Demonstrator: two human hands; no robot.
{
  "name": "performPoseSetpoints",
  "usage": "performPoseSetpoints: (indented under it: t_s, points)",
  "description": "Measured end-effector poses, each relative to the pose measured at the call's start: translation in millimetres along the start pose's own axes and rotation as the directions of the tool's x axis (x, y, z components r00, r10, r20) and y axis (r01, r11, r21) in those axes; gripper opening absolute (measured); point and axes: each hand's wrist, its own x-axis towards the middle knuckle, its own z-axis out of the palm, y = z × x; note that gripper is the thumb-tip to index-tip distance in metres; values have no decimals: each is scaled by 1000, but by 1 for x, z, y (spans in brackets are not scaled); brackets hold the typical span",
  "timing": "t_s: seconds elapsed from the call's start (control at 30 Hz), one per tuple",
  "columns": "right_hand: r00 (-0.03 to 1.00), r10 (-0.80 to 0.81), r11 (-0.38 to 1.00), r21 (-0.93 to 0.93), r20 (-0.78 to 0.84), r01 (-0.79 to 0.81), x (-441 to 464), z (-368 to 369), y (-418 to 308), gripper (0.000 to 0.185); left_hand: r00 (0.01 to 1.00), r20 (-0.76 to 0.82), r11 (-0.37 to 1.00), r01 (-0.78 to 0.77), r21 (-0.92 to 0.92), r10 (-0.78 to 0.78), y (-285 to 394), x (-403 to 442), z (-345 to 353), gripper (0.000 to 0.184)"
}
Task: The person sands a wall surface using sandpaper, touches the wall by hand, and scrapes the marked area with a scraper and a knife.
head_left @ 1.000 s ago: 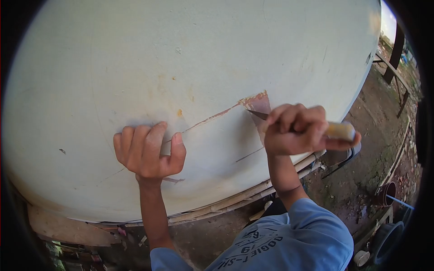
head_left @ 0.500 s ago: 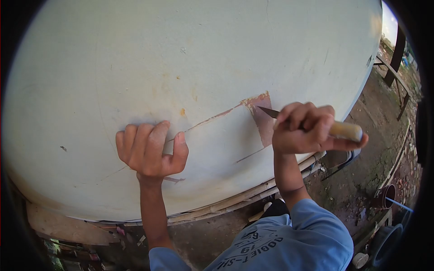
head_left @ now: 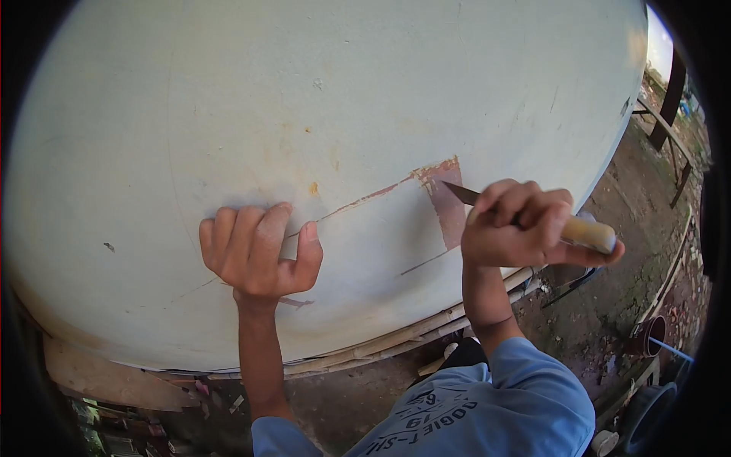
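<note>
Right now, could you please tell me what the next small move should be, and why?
I'd probably guide the knife in the right hand toward the reddish patch's upper edge: pale flecks show there, and the blade's tip appears just below it, though whether it touches is unclear.

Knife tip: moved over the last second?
Yes, rightward in view. Against the reddish-brown patch, the tip of the knife was at the left edge; it now shows well inside the patch's outline.
</note>
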Motion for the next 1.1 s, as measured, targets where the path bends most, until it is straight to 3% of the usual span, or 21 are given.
performPoseSetpoints:
  t_s: [0.1,0.17,0.27,0.37,0.4,0.47,0.53,0.6,0.67,0.7,0.77,0.83,0.93,1.07,1.1]
  points:
    - [999,-5,993,-116,34,9,-5,6,3,30,1000,-11,1000,11,12,-11,0,-2,0,20]
    - [998,-37,937,-345,43,49,-18,28,4,6,1000,-11,1000,11,-5,-11,2,-2,-1,19]
    - [992,-31,940,-333,124,71,-17,15,5,18,1000,-21,1000,6,-4,-6,1,-1,0,20]
    - [968,-57,911,-385,243,150,-22,13,18,44,1000,22,1000,3,-1,-3,2,-1,-3,20]
    - [988,24,920,-389,153,38,-30,20,16,49,999,32,1000,7,-16,-6,4,-3,-4,20]
    - [969,-27,922,-368,244,118,-21,19,7,60,1000,24,1000,4,-20,-4,2,-2,-3,21]
    - [998,0,999,-35,69,2,-13,1,4,66,999,32,1000,13,-3,-13,3,-3,-5,20]
    - [998,-3,1000,-29,59,5,-12,1,11,64,1000,16,1000,16,8,-16,2,-2,-2,20]
    - [979,-45,920,-375,198,118,-22,26,12,53,1000,3,1000,6,-8,-6,2,-2,-2,20]
    - [981,-42,898,-423,191,121,-20,34,6,49,1000,-1,1000,-2,-8,2,1,1,0,20]
    - [999,36,999,-29,24,-35,-4,2,0,54,1000,19,1000,3,-4,-2,2,-1,-3,20]
    - [998,-31,992,-122,53,37,-11,20,12,32,1000,14,1000,0,-1,0,1,0,-3,21]
    - [992,24,960,-280,124,12,-16,18,7,4,1000,24,1000,-2,-23,2,4,-2,-4,21]
    - [992,110,994,6,63,-110,5,6,-4,13,1000,19,1000,7,0,-7,2,-2,-3,20]
    - [991,121,993,6,63,-121,4,3,-3,16,1000,11,1000,11,-2,-11,2,-1,-2,20]
